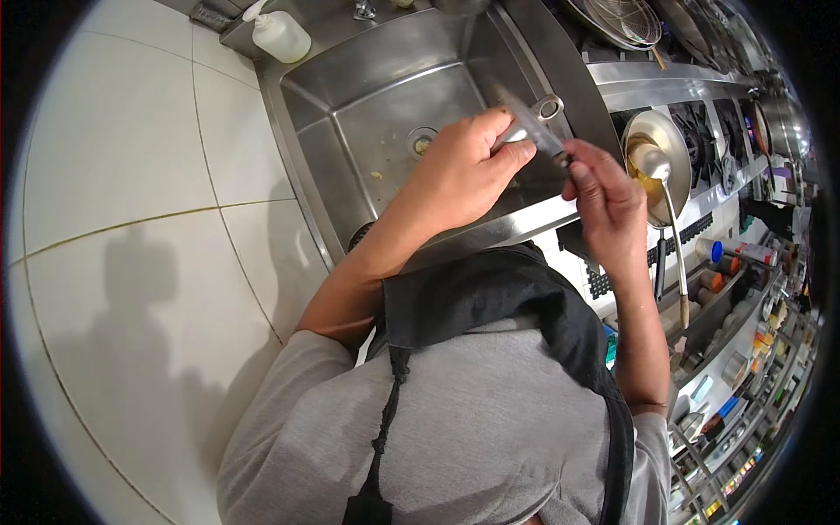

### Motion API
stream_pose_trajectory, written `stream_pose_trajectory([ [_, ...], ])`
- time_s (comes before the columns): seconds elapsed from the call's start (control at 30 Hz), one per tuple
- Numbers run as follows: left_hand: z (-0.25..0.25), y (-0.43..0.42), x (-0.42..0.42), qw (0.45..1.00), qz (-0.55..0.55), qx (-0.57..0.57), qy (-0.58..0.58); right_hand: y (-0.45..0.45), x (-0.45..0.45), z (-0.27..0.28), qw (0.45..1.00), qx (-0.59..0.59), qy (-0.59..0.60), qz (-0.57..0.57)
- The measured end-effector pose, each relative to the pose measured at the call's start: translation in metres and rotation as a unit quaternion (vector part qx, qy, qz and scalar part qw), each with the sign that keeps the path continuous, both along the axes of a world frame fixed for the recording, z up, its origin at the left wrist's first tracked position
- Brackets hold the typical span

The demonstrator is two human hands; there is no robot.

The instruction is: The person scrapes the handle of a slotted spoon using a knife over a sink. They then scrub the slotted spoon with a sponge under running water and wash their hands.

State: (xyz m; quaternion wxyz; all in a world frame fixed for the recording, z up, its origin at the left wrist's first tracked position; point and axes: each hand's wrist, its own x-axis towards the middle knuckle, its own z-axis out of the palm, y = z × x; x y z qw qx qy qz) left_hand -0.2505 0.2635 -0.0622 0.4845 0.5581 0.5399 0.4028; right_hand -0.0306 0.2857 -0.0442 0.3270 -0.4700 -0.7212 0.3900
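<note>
My left hand (468, 166), closed over the sink's front right part, grips a shiny metal tool (514, 136) whose kind I cannot make out. A metal ring (549, 107) shows just beyond it; whether the two are joined is unclear. To the right, my right hand (610, 197) has its fingers closed on the dark handle end of a small knife (544, 136). The blade is blurred and points up and left, across the metal tool. Below both hands lies the steel sink (394, 96), with pale scraps around its drain (423, 142).
A white pump bottle (281, 37) stands at the sink's back left corner, near the faucet (364, 9). On the stove at right, a pan (678, 140) holds yellowish liquid and a long-handled ladle (652, 161). Crowded shelves (744, 350) run along the lower right.
</note>
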Motion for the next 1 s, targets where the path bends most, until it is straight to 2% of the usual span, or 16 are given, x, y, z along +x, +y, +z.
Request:
stream_pose_trajectory([
  [0.03, 0.000, 0.000, 0.000, 1.000, 0.007, 0.005, 0.005, -0.002, -0.003, 0.000, 0.997, 0.066, -0.045, 0.026],
  [0.17, -0.007, -0.001, 0.003, 0.999, 0.033, 0.016, -0.002, 0.003, -0.006, 0.007, 0.994, 0.077, -0.045, -0.066],
  [0.2, -0.008, -0.001, 0.003, 0.999, 0.039, 0.018, -0.010, 0.003, -0.005, 0.005, 0.995, 0.072, -0.053, -0.041],
  [0.3, 0.004, 0.001, 0.001, 0.995, 0.035, 0.011, 0.092, -0.002, -0.005, 0.007, 0.995, 0.069, -0.071, 0.016],
  [0.43, 0.000, -0.003, 0.005, 0.982, 0.088, 0.087, 0.142, 0.006, -0.007, 0.009, 0.986, 0.124, -0.101, -0.049],
  [0.5, -0.006, -0.001, 0.007, 0.965, 0.105, 0.141, 0.194, 0.002, -0.007, 0.011, 0.985, 0.133, -0.106, -0.023],
  [0.6, -0.004, -0.001, 0.008, 0.952, 0.130, 0.143, 0.237, -0.003, -0.012, 0.013, 0.980, 0.158, -0.119, -0.007],
  [0.7, -0.008, -0.001, 0.009, 0.941, 0.145, 0.173, 0.254, 0.000, -0.011, 0.008, 0.987, 0.121, -0.104, 0.000],
  [0.73, -0.010, -0.001, 0.009, 0.945, 0.140, 0.174, 0.240, 0.001, -0.010, 0.011, 0.997, 0.013, -0.070, -0.008],
  [0.8, -0.014, 0.001, 0.008, 0.952, 0.131, 0.178, 0.210, 0.004, -0.007, 0.017, 0.980, -0.200, -0.001, -0.022],
  [0.9, -0.007, 0.000, 0.009, 0.962, 0.120, 0.147, 0.196, 0.001, 0.001, 0.011, 0.923, -0.335, 0.185, -0.025],
  [0.97, -0.006, 0.000, 0.007, 0.989, 0.106, 0.063, 0.079, -0.003, 0.001, 0.018, 0.968, -0.189, 0.160, -0.045],
  [1.0, -0.005, 0.001, 0.005, 0.995, 0.098, 0.023, 0.020, -0.004, 0.004, 0.024, 0.990, -0.098, 0.081, -0.053],
])
